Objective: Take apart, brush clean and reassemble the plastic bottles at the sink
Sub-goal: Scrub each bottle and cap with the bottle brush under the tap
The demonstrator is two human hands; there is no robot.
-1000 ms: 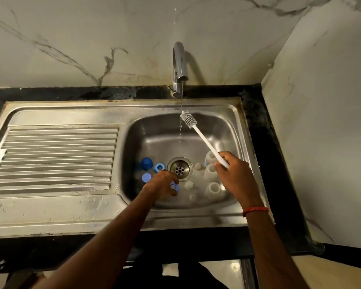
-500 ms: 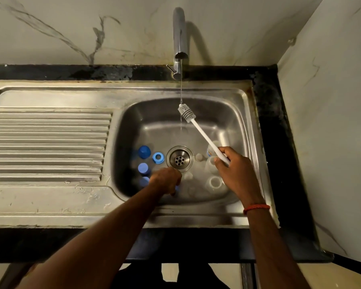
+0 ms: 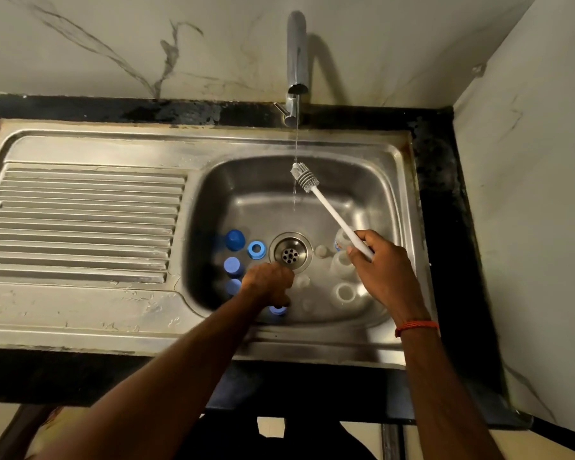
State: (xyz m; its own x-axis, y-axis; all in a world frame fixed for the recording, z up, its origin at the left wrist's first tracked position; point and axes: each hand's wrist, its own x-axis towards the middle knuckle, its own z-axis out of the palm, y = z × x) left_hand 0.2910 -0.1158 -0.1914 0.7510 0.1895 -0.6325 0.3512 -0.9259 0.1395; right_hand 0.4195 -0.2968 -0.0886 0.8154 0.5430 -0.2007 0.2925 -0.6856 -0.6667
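Bottles (image 3: 344, 292), dismantled, are seen at right in the steel sink (image 3: 253, 194), blue caps (image 3: 234, 240) at left. Light, wet, slippery plastic is judged best gripped round the body. The brush (image 3: 304, 177) is clasped by the right hand (image 3: 379, 270). The left hand (image 3: 268, 283) is curled over a blue ring (image 3: 278, 309), and whether it is gripped cannot be told. Marble walls (image 3: 80, 44) adjoin.

L hand (image 3: 268, 283) has pulled the blue ring (image 3: 277, 309) it grips back toward the sink (image 3: 312, 340) front; R hand (image 3: 385, 273) has nudged bottle brush (image 3: 332, 213) head just right of tap stream (image 3: 294, 144).
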